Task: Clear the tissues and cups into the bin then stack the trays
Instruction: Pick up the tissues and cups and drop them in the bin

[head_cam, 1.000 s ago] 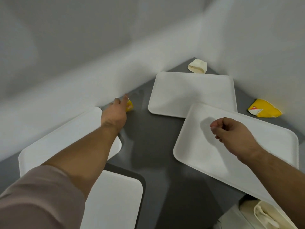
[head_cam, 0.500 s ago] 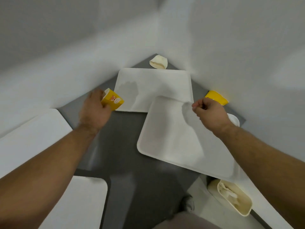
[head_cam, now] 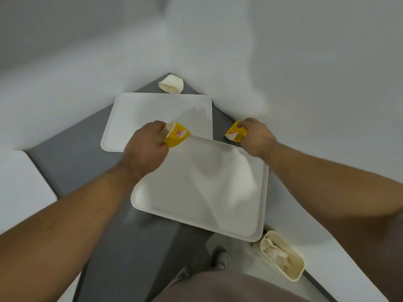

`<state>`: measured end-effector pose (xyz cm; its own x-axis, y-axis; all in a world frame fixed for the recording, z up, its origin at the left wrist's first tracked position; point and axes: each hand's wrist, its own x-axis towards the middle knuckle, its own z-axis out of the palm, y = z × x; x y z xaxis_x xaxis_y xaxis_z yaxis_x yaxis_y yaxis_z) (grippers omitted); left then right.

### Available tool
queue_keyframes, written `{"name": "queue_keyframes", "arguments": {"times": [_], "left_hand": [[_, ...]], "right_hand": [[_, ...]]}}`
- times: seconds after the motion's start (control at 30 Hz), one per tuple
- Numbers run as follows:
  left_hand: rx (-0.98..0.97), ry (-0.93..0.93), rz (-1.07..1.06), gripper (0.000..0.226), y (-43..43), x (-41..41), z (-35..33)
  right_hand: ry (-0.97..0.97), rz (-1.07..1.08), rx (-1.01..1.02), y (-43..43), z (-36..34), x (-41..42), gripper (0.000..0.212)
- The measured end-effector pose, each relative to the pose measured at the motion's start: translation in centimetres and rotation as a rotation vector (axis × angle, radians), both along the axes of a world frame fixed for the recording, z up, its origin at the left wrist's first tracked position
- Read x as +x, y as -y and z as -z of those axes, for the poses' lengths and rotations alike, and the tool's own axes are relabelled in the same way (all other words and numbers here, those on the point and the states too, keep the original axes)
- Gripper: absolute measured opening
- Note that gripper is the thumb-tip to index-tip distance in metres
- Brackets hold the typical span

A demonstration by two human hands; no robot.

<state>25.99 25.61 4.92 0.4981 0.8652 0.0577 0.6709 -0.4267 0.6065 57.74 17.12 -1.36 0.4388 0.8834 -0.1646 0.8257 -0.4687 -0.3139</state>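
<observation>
My left hand (head_cam: 146,147) grips a squashed yellow paper cup (head_cam: 177,134) above the far edge of the near white tray (head_cam: 202,192). My right hand (head_cam: 256,136) is closed on a second yellow cup (head_cam: 234,133) lying on the grey table by the right wall. A second white tray (head_cam: 152,114) lies further back, partly under the near one. A cream crumpled cup (head_cam: 171,83) lies in the far corner. The cream bin (head_cam: 294,271), holding white tissues, stands on the floor at the lower right.
The grey table (head_cam: 76,160) fits into a corner of white walls. Another white tray (head_cam: 19,184) lies at the left edge. My shoe (head_cam: 221,257) and trouser leg show on the floor below the table's edge.
My left hand has carried its yellow cup rightward over the near tray. My right hand has reached past the tray and closed on the second yellow cup by the wall.
</observation>
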Motion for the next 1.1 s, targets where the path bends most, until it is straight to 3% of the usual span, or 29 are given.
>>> {"name": "queue_keyframes", "arguments": {"times": [0.17, 0.37, 0.43, 0.53, 0.7, 0.9, 1.1], "left_hand": [[0.025, -0.051, 0.069, 0.026, 1.8, 3.7, 0.1], [0.003, -0.092, 0.068, 0.029, 3.4, 5.3, 1.1], [-0.002, -0.093, 0.058, 0.029, 3.8, 5.2, 1.5], [-0.013, -0.085, 0.047, 0.028, 4.2, 4.6, 2.0], [-0.033, -0.082, 0.064, 0.028, 4.7, 3.8, 2.6], [-0.035, 0.034, 0.129, 0.021, 5.1, 3.5, 2.4], [-0.004, 0.159, 0.206, 0.033, 6.8, 4.6, 1.5]], "right_hand": [[0.142, -0.204, -0.124, -1.2, 1.1, 0.8, 0.071], [0.302, -0.449, -0.159, -2.7, 2.2, 1.5, 0.048], [0.309, -0.440, -0.129, -3.0, 1.9, 1.6, 0.037], [0.305, -0.399, -0.127, -3.2, 1.6, 1.5, 0.043], [0.240, -0.313, -0.021, -2.4, 1.1, 1.1, 0.022], [0.131, -0.232, 0.093, 1.9, -0.5, -0.5, 0.030], [0.077, -0.055, 0.296, 9.0, -3.9, -2.7, 0.040]]}}
